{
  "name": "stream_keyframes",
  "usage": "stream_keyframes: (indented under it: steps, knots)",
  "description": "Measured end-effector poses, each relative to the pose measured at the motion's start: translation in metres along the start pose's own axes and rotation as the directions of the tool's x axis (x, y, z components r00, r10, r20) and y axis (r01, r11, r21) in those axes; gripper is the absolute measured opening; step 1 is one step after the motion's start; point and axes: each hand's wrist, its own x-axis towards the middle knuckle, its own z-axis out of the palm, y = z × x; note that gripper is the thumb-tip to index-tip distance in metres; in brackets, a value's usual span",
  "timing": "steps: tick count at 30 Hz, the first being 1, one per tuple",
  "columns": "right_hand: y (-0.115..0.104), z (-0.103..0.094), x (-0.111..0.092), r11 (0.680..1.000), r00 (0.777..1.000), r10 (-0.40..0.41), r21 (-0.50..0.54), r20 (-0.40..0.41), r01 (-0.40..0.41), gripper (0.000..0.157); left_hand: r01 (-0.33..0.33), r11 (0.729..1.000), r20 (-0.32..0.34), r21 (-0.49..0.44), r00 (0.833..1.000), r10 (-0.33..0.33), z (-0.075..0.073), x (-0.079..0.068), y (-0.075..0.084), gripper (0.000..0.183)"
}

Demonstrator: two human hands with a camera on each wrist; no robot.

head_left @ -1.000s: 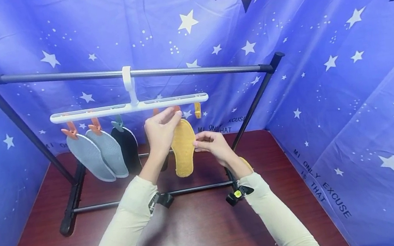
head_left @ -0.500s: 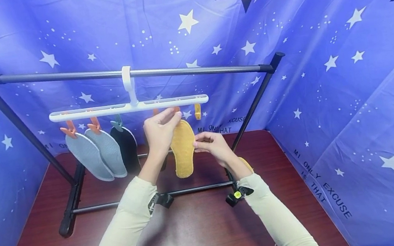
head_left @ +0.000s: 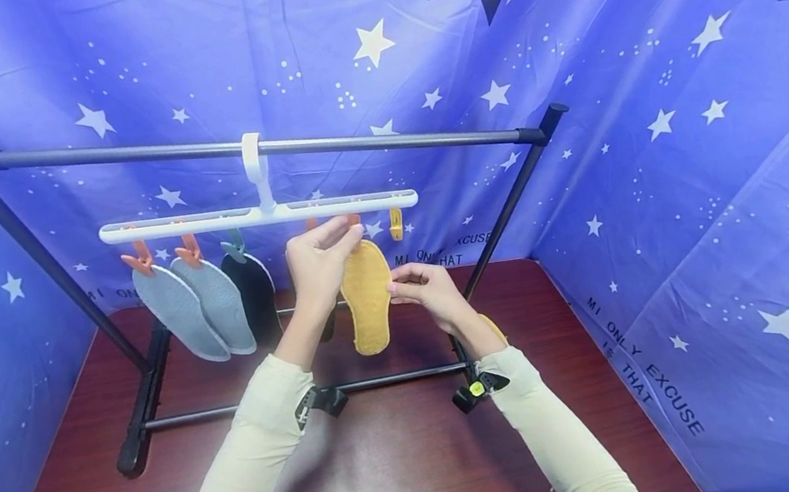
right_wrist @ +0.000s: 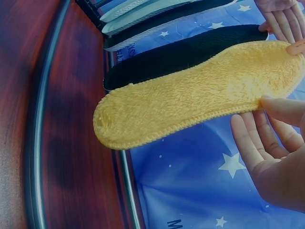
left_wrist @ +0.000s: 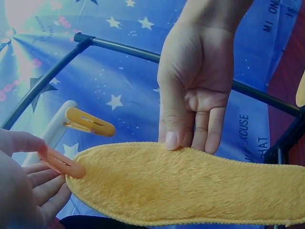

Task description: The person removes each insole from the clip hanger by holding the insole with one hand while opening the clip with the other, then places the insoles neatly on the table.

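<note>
A fuzzy yellow insole [head_left: 370, 304] hangs upright below the white hanger [head_left: 194, 224], its wider end at the top. My left hand [head_left: 319, 265] pinches an orange clothespin [left_wrist: 66, 164] whose tip overlaps that top end. With thumb and fingers, my right hand [head_left: 429, 287] pinches the insole's right edge. Left of the hands, two grey insoles [head_left: 175, 314] and a black insole [head_left: 253, 304] hang from clothespins. Another black insole [right_wrist: 181, 57] hangs just behind the yellow one, mostly hidden by my left hand in the head view. At the hanger's right end dangles a yellow clothespin [head_left: 397, 225], holding nothing.
The hanger hooks over the top bar [head_left: 379, 139] of a black rack standing on the reddish-brown table [head_left: 381, 475]. A yellow piece [head_left: 492, 326] shows partly behind my right wrist. A blue star-patterned curtain [head_left: 661, 200] surrounds the table.
</note>
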Motion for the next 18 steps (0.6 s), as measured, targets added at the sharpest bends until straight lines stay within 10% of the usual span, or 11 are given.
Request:
stream_keyframes:
  steps: [18]
  knots:
    - [0.0001,-0.0007,-0.0007,1.0,1.0,-0.022,0.022,0.013,0.022,0.024,0.012,1.0,0.006,0.002,1.0,-0.012,-0.0025,0.0006,0.0,0.031]
